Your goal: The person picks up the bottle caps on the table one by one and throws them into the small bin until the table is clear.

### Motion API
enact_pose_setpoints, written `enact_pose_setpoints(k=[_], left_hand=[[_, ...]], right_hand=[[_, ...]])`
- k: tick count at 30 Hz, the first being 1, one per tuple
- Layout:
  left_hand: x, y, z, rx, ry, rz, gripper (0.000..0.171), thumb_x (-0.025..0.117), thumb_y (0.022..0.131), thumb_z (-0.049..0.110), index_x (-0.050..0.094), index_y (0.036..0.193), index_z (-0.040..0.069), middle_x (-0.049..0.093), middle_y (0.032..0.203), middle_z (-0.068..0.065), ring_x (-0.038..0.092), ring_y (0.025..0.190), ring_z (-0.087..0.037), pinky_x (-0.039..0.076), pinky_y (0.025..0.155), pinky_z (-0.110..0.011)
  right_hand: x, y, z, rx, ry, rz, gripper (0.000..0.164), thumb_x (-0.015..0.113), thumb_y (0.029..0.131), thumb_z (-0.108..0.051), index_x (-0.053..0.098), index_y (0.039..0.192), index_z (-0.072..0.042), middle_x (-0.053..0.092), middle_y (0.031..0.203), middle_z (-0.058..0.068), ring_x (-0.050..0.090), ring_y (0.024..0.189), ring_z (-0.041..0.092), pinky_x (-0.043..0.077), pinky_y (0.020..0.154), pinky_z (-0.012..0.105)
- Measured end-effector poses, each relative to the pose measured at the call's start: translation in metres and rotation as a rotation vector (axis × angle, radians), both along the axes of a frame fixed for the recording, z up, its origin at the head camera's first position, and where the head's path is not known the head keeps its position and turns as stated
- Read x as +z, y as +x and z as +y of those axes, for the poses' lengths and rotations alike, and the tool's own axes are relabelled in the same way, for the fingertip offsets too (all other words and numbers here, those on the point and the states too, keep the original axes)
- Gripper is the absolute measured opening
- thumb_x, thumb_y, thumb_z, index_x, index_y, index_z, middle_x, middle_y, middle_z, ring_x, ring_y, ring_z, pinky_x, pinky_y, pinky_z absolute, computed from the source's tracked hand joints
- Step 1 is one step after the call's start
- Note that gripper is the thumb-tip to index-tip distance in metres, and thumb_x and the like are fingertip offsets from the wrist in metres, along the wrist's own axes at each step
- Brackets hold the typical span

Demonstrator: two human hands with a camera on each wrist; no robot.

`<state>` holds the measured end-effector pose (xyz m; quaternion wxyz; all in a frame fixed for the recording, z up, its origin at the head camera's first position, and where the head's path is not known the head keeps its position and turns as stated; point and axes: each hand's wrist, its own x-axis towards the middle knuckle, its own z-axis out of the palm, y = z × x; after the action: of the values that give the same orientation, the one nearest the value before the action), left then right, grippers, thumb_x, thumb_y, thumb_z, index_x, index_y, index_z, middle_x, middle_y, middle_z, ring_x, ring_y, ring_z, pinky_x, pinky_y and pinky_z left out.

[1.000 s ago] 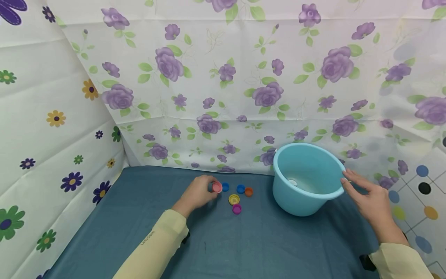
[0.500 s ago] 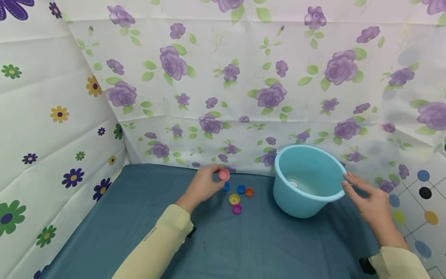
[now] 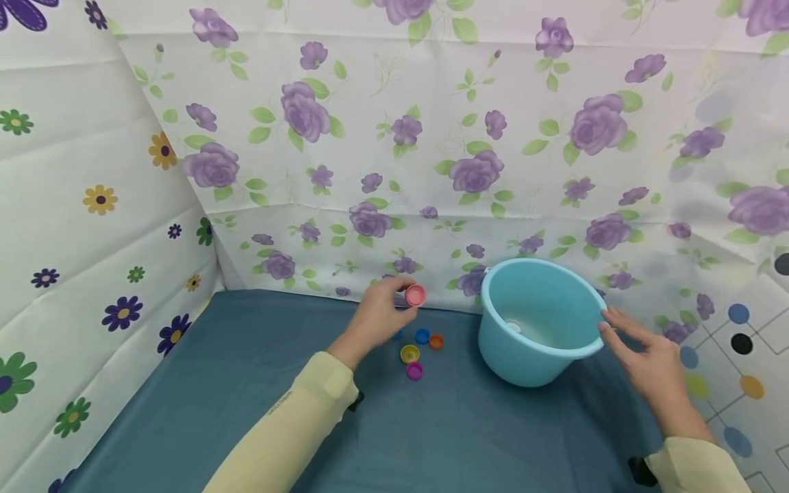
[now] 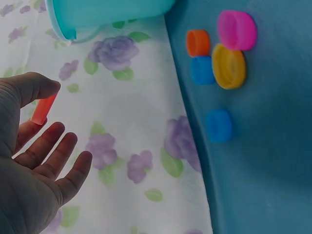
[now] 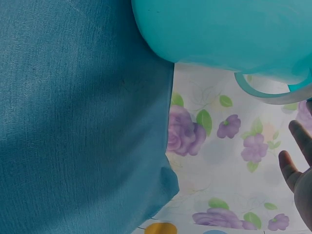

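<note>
My left hand [image 3: 377,316] pinches a pinkish-red bottle cap [image 3: 416,295] between thumb and forefinger, raised above the far edge of the table. In the left wrist view the cap [image 4: 45,108] is seen edge-on, the other fingers spread loosely. Below lie a yellow cap [image 3: 409,354], a magenta cap [image 3: 415,371], an orange cap [image 3: 435,341] and a blue cap [image 3: 422,335]. Another blue cap [image 4: 219,125] is mostly covered by the left hand in the head view. At the right, my right hand [image 3: 650,359] holds the rim of a light-blue bucket [image 3: 524,363] with thumb and forefinger.
A dark blue cloth [image 3: 277,404] covers the table. Behind it hangs a white sheet with purple flowers [image 3: 345,171], close to the bucket's back. Another flowered sheet [image 3: 92,260] closes the left side. A sheet with coloured dots [image 3: 733,397] hangs at the right.
My left hand has lifted the pinkish-red cap off the cloth area and carried it up and to the right, towards the bucket. The right hand stays at the bucket's rim.
</note>
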<state>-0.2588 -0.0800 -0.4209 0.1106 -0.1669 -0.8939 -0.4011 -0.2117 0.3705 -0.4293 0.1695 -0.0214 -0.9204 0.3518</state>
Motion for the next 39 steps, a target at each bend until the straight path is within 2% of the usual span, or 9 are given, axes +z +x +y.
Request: enact_pose_setpoints(k=[5, 11, 15, 20, 26, 33, 39], left_hand=[[0.011, 0.0, 0.012, -0.02, 0.012, 0.015, 0.044, 0.069, 0.083, 0.025, 0.056, 0.125, 0.026, 0.058, 0.122, 0.008, 0.056, 0.101, -0.009, 0.051, 0.08, -0.031], [0.023, 0.0, 0.028, -0.045, 0.046, 0.07, 0.04, 0.068, 0.084, 0.026, 0.058, 0.122, 0.024, 0.059, 0.117, 0.009, 0.055, 0.109, -0.011, 0.05, 0.09, -0.032], [0.029, -0.002, 0.04, -0.057, 0.062, 0.116, 0.037, 0.069, 0.083, 0.025, 0.06, 0.119, 0.024, 0.06, 0.114, 0.011, 0.056, 0.107, -0.009, 0.05, 0.09, -0.032], [0.035, -0.003, 0.055, -0.065, 0.079, 0.125, 0.037, 0.069, 0.083, 0.026, 0.06, 0.119, 0.025, 0.059, 0.114, 0.014, 0.054, 0.108, -0.005, 0.05, 0.09, -0.031], [0.039, -0.005, 0.067, -0.079, 0.095, 0.141, 0.039, 0.071, 0.081, 0.023, 0.061, 0.118, 0.024, 0.061, 0.113, 0.012, 0.055, 0.106, -0.005, 0.05, 0.091, -0.031], [0.044, -0.006, 0.086, -0.135, 0.127, 0.154, 0.038, 0.071, 0.082, 0.022, 0.06, 0.118, 0.026, 0.059, 0.112, 0.013, 0.053, 0.104, -0.002, 0.051, 0.089, -0.028], [0.048, -0.004, 0.104, -0.181, 0.149, 0.154, 0.039, 0.069, 0.083, 0.022, 0.059, 0.121, 0.022, 0.059, 0.112, 0.009, 0.056, 0.102, -0.01, 0.051, 0.085, -0.024]], right_hand=[[0.0, 0.001, 0.0, 0.005, -0.003, 0.009, 0.043, 0.06, 0.086, -0.05, 0.054, 0.128, -0.041, 0.046, 0.14, -0.014, 0.027, 0.118, -0.024, 0.035, 0.098, 0.062], [-0.001, 0.0, 0.001, 0.007, 0.003, 0.036, 0.042, 0.06, 0.086, -0.049, 0.055, 0.127, -0.041, 0.048, 0.139, -0.012, 0.028, 0.114, -0.027, 0.036, 0.098, 0.061], [-0.002, 0.001, 0.003, 0.01, 0.001, 0.049, 0.042, 0.061, 0.086, -0.048, 0.056, 0.127, -0.04, 0.049, 0.138, -0.012, 0.028, 0.114, -0.028, 0.036, 0.097, 0.061], [-0.002, 0.001, 0.005, 0.02, 0.001, 0.05, 0.042, 0.061, 0.086, -0.047, 0.055, 0.127, -0.04, 0.049, 0.139, -0.013, 0.028, 0.116, -0.026, 0.038, 0.096, 0.06], [-0.001, -0.003, 0.005, 0.031, 0.023, 0.059, 0.042, 0.061, 0.087, -0.047, 0.055, 0.127, -0.041, 0.049, 0.138, -0.013, 0.03, 0.116, -0.026, 0.041, 0.092, 0.058], [0.0, -0.004, 0.005, 0.021, 0.03, 0.068, 0.041, 0.062, 0.086, -0.047, 0.056, 0.126, -0.04, 0.051, 0.137, -0.012, 0.031, 0.115, -0.026, 0.042, 0.092, 0.057], [-0.002, -0.004, 0.005, 0.023, 0.01, 0.062, 0.041, 0.061, 0.086, -0.046, 0.056, 0.127, -0.04, 0.05, 0.137, -0.014, 0.031, 0.116, -0.025, 0.041, 0.093, 0.058]])
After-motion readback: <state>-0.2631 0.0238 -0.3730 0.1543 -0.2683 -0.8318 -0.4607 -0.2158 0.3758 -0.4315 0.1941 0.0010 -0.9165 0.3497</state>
